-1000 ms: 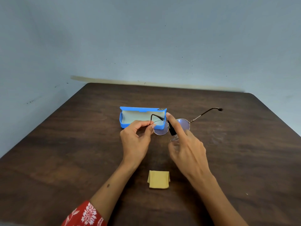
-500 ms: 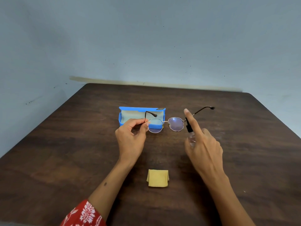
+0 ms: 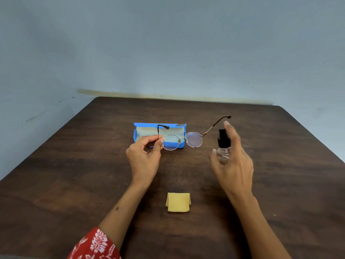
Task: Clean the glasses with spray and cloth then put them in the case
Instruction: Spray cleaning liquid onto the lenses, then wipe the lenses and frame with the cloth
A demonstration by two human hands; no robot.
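The left hand (image 3: 143, 157) pinches the glasses (image 3: 182, 140) above the blue case (image 3: 158, 126); the right hand (image 3: 233, 161) holds the spray bottle (image 3: 223, 146); a yellow cloth (image 3: 178, 202) lies mid-counter.

The case (image 3: 179, 145) is bright blue (pale inside). The cloth (image 3: 178, 202) is yellow. The table (image 3: 74, 174) is dark brown wood. The sleeve (image 3: 95, 245) is red with white flowers. The bottle (image 3: 223, 146) has a black top.

Spray bottle (image 3: 223, 146) farther right of glasses (image 3: 182, 140).
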